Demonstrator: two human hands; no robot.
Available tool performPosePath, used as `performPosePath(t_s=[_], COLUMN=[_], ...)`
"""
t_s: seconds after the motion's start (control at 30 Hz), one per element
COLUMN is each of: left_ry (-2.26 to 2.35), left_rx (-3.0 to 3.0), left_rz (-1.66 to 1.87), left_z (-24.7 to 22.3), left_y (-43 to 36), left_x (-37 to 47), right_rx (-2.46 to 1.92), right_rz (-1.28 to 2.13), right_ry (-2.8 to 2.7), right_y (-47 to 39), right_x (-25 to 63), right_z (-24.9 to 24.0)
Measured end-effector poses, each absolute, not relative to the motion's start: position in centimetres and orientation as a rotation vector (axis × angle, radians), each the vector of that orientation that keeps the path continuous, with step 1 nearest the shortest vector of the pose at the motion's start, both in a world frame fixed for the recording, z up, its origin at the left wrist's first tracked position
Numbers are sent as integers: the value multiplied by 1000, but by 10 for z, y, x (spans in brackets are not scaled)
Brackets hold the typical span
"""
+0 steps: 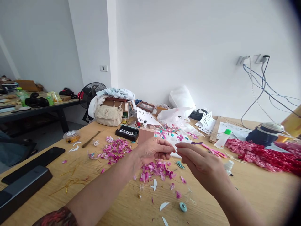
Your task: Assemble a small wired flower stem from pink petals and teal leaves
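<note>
"What's at twelve?"
"Pale wall (pixel 150 47), softly lit; sockets (pixel 240 60) at two."
"And nine?"
"A dark-legged surface (pixel 62 119) above grey floor (pixel 73 118); black fan (pixel 95 86) towards ten."
"Six?"
"The wooden surface (pixel 202 207)."

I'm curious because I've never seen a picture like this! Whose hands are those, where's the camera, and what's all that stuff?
There's no robot here, just a person's own bare hands. The camera sits on their head, looking forward and down, so you see almost what they see. The left hand and right hand nearly meet, fingertips close together. Anything pinched there is too small to make out. On the wooden table lie pink petal-like pieces, a bottle with a green cap and a round teal piece.
</note>
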State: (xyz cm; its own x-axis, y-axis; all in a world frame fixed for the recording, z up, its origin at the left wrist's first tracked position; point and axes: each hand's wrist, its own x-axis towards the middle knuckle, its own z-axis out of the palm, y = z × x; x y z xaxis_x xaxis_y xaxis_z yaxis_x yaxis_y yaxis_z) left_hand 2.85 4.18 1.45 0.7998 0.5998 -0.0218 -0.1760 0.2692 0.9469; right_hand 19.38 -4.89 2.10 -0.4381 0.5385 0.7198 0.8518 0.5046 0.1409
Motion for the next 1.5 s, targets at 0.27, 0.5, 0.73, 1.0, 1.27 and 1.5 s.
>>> performPosePath(t_s=[0.27,0.5,0.73,1.0,1.27,1.5], left_ry=[484,612,501,388,396,418], left_rx=[1405,1978,1324,1172,1167,1294], left_rz=[641,1022,723,524,494,548], left_z=[19,23,14,12,10,15], left_y=[30,18,42,45,46,38], left_x=[33,38,31,28,29,31], right_rx=[-1437,-1475,-1334,-1254,-1084,-1335], right_rz=[-226,370,-507,-901,-574,-336], right_ry=[-1763,-1469,-1790,-2157,-2180,-1943], right_y=[-49,-41,-58,-49,-49,-46], right_x=[180,181,187,197,196,187], right_z=[21,18,36,23,24,21])
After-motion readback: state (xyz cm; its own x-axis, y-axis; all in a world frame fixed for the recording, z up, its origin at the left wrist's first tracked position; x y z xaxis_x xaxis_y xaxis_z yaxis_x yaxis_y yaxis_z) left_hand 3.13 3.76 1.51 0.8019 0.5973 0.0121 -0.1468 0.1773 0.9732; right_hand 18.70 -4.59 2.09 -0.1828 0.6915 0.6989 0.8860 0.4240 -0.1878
